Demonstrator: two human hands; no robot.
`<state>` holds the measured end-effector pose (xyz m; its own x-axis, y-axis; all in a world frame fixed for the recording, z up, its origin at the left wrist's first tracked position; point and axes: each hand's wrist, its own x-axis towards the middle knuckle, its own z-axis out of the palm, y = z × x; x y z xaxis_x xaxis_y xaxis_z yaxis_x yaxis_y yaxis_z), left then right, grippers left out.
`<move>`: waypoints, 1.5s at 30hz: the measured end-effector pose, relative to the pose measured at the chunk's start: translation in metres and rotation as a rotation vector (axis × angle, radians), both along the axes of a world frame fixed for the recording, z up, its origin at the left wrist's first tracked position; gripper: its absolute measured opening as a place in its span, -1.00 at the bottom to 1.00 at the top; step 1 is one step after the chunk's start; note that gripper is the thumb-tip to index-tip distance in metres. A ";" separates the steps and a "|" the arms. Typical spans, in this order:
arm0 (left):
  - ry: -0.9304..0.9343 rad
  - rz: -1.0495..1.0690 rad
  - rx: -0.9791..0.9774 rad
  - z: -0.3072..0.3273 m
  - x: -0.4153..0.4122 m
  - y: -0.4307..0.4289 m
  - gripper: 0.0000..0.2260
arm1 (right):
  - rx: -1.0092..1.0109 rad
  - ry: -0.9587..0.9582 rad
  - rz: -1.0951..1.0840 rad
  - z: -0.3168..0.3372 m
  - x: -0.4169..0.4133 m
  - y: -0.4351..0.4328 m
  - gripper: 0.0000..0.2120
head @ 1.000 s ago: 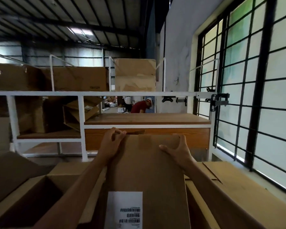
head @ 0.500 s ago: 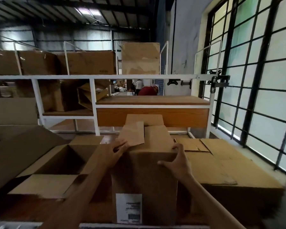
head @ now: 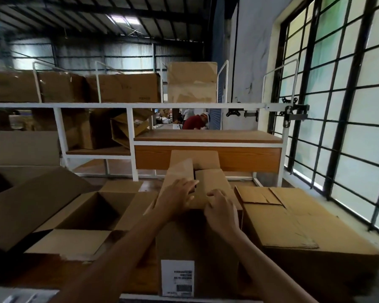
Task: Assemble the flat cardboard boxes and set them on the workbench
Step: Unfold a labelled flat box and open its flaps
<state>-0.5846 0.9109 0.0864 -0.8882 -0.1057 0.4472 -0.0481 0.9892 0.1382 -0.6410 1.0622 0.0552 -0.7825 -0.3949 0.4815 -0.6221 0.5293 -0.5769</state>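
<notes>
Now that the box (head: 197,237) stands upright on the surface (head: 138,272) w/ label facing cam, no longer tilted flat as 1 s ago, both hands are on its top flaps: left hand (head: 179,194) spread flat pressing one flap, right hand (head: 221,212) loosely curled over the near edge. Closing flaps looks next. Open box (head: 90,215) to left, closed box (head: 298,226) to right, shelf (head: 206,136) behind.

My desk (head: 149,273) is dark wood, bare only in strips between the cartons. On it, straight ahead of me, stands the tall box (head: 197,248) with a white label low on its near face. Left of it sits an open box (head: 90,217), flaps spread. To the right lies a closed box (head: 293,226), just beside the tall one.
</notes>
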 end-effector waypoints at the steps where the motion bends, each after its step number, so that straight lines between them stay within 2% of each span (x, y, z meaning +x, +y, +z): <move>1: 0.012 -0.010 -0.003 0.001 -0.004 -0.001 -0.53 | 0.011 -0.038 0.035 0.003 0.001 -0.010 -0.72; 4: 0.109 -0.024 0.056 0.007 -0.004 -0.014 -0.56 | 0.076 -0.080 0.135 0.007 0.001 -0.035 -0.77; 7: 0.334 -0.088 0.090 0.015 0.008 -0.042 -0.45 | 0.212 -0.031 0.236 0.011 0.004 -0.052 -0.64; 9: 0.447 -0.056 0.068 0.018 0.020 -0.067 -0.39 | 0.298 0.030 0.280 0.015 0.005 -0.064 -0.62; 10: 0.486 0.002 0.028 0.017 0.027 -0.080 -0.43 | 0.324 0.040 0.304 0.016 0.003 -0.071 -0.65; 12: 0.543 0.198 -0.181 0.015 0.039 -0.107 -0.65 | 0.361 0.041 0.349 0.014 -0.003 -0.084 -0.66; 13: 0.526 0.296 -0.284 0.014 0.044 -0.119 -0.73 | 0.410 0.058 0.358 0.014 -0.007 -0.091 -0.68; 15: 0.367 0.473 -0.389 0.015 0.054 -0.131 -0.73 | 0.496 0.109 0.341 0.017 -0.011 -0.101 -0.70; 19: 0.027 0.636 -0.352 -0.003 0.055 -0.138 -0.74 | 0.549 0.110 0.252 0.019 -0.028 -0.117 -0.66; 20: -0.055 0.626 -0.282 -0.012 0.051 -0.140 -0.72 | 0.548 0.106 0.246 0.016 -0.034 -0.121 -0.63; 21: -0.117 0.574 -0.127 -0.021 0.046 -0.141 -0.73 | 0.540 0.091 0.239 0.015 -0.038 -0.124 -0.63; 23: -0.177 0.403 0.300 -0.037 0.035 -0.134 -0.79 | 0.498 0.030 0.208 0.012 -0.046 -0.126 -0.67; 24: -0.167 0.333 0.435 -0.042 0.029 -0.127 -0.78 | 0.466 0.008 0.179 0.010 -0.048 -0.125 -0.64; 26: -0.109 0.247 0.543 -0.048 0.020 -0.120 -0.74 | 0.472 -0.029 0.143 0.006 -0.050 -0.123 -0.58; 29: -0.037 0.240 0.674 -0.047 0.009 -0.121 -0.72 | 0.481 -0.006 0.140 0.009 -0.045 -0.121 -0.64; 31: 0.001 0.229 0.880 -0.042 0.003 -0.124 -0.76 | 0.434 -0.005 0.130 0.014 -0.045 -0.120 -0.63; 33: 0.039 0.205 1.061 -0.034 -0.001 -0.122 -0.74 | 0.414 -0.003 0.129 0.021 -0.042 -0.116 -0.52; 36: 0.151 0.120 1.124 -0.013 -0.003 -0.109 -0.78 | 0.402 0.026 0.129 0.037 -0.036 -0.108 -0.40; 39: 0.342 0.083 1.299 0.017 -0.001 -0.097 -0.72 | 0.365 0.165 0.084 0.062 -0.027 -0.095 -0.38; 41: 0.398 0.070 1.441 0.034 0.004 -0.095 -0.73 | 0.246 0.262 0.093 0.082 -0.019 -0.085 -0.48; 43: 0.415 0.053 1.484 0.047 0.011 -0.093 -0.77 | 0.136 0.232 0.164 0.104 -0.012 -0.071 -0.63; 45: 0.339 0.018 1.408 0.059 0.022 -0.087 -0.79 | 0.239 0.155 0.232 0.124 -0.005 -0.057 -0.71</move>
<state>-0.5624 0.8238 0.1452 -0.7564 -0.6369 0.1491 0.1730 0.0250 0.9846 -0.6463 1.0047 0.1797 -0.5842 -0.6687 0.4599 -0.8115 0.4727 -0.3435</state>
